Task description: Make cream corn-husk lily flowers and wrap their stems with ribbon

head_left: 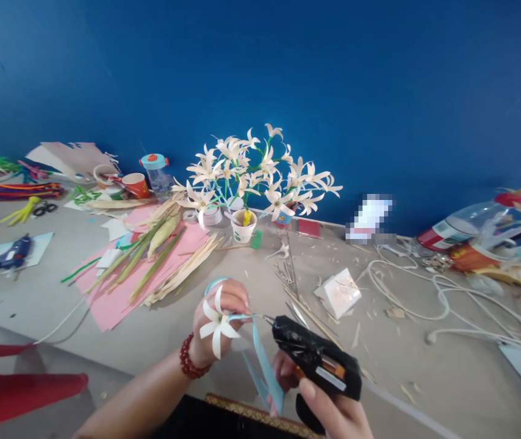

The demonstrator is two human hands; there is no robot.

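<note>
My left hand [220, 317] is closed around a small cream paper flower [216, 326] with a light blue ribbon [263, 363] trailing down from it. A red bead bracelet [188, 360] sits on that wrist. My right hand [327, 405] grips a black hot glue gun [318, 360], its nozzle touching the ribbon right beside the flower. Both hands hover low over the near edge of the grey table [402, 378].
A bouquet of cream flowers [254, 174] stands in a cup [243, 225] at the back. Pink paper [123, 299] with green and straw leaf strips lies left. A blue glue gun [2, 259], white cable [443, 299], plastic bottle [466, 225], and red chair [17, 381] are around.
</note>
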